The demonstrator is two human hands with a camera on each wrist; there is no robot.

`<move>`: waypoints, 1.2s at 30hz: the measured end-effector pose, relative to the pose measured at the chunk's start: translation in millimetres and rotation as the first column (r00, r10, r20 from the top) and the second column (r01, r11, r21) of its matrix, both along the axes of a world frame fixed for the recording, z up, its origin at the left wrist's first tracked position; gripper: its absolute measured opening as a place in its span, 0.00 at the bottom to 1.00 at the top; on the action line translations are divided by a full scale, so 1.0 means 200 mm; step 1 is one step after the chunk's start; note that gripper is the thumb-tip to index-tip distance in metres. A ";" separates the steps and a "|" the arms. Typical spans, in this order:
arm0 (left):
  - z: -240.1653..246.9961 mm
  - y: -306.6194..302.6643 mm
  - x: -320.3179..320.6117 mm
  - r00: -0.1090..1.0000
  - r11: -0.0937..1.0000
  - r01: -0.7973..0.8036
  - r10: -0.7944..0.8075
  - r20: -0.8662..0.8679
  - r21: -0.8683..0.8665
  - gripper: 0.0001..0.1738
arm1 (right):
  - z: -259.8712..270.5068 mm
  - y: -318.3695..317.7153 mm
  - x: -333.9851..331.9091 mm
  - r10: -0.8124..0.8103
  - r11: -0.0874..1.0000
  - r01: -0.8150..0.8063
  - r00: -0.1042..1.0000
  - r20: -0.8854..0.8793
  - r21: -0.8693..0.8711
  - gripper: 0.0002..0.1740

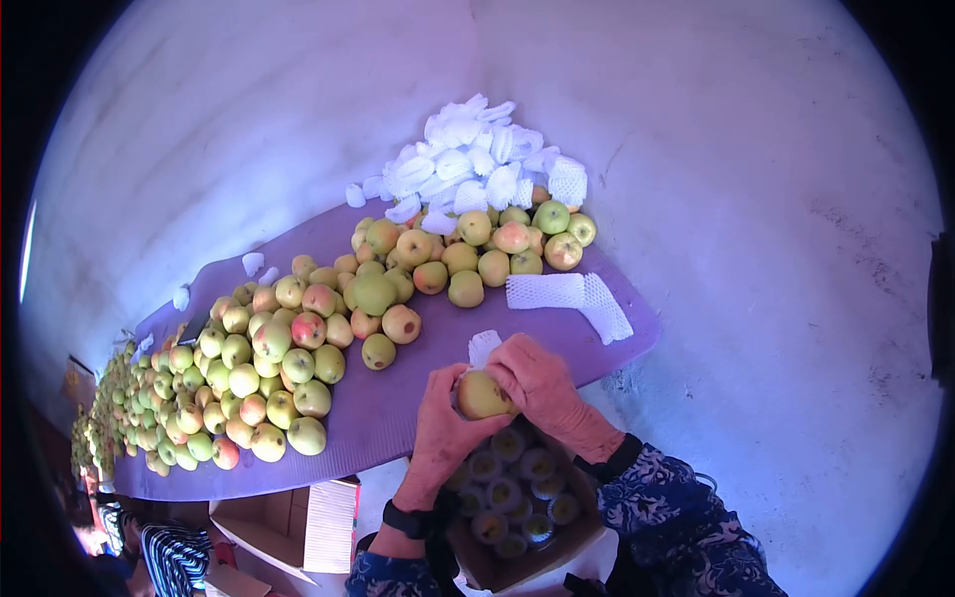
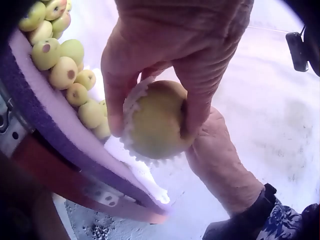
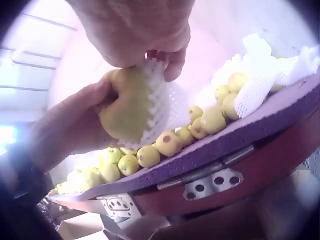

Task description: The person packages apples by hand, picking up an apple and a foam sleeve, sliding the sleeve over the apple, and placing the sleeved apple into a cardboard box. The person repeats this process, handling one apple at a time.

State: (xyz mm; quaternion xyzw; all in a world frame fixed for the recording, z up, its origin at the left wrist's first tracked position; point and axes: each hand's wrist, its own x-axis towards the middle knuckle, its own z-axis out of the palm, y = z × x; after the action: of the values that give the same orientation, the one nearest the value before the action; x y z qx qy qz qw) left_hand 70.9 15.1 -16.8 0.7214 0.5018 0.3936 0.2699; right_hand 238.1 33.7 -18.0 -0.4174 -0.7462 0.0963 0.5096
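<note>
A yellow-green apple (image 1: pixel 482 395) is held between the fingers and thumb of my left hand (image 1: pixel 438 423), above the near edge of the padded table. White foam netting (image 3: pixel 157 95) wraps one side of this apple, its toothed edge running round the fruit. My right hand (image 1: pixel 542 388) is up against the apple from the other side. In the right wrist view its fingers pinch the netting at the top. Below both hands stands a cardboard box (image 1: pixel 477 572) with several net-wrapped apples inside.
A purple padded table (image 1: pixel 378 408) carries a long heap of loose apples (image 1: pixel 279 338). Foam nets (image 1: pixel 468 159) are piled at its far end, and flat netting (image 1: pixel 547 291) lies near the right edge. Another open carton (image 1: pixel 328 527) and a person's striped sleeve (image 1: pixel 174 557) are lower left.
</note>
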 end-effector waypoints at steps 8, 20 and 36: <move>-0.04 0.01 0.03 0.984 0.977 -0.169 0.175 -0.039 0.130 0.39 | -0.02 0.02 0.04 0.085 0.994 -0.078 0.992 0.095 -0.074 0.11; -0.03 0.02 0.09 0.963 0.912 -0.266 0.266 0.041 0.313 0.39 | -0.10 0.05 -0.01 -0.235 0.733 -0.244 0.785 -0.573 -0.635 0.08; -0.05 0.06 0.00 0.911 0.930 -0.357 0.327 0.251 0.087 0.38 | -0.14 0.00 -0.05 -0.082 0.781 -0.268 0.852 -0.517 -0.564 0.17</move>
State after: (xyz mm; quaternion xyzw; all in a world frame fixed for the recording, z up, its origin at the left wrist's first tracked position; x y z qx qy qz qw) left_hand 71.1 26.7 -27.4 0.5873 0.5586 0.5484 0.2057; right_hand 228.4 34.1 -46.7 -0.4804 -0.5290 0.4688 0.5192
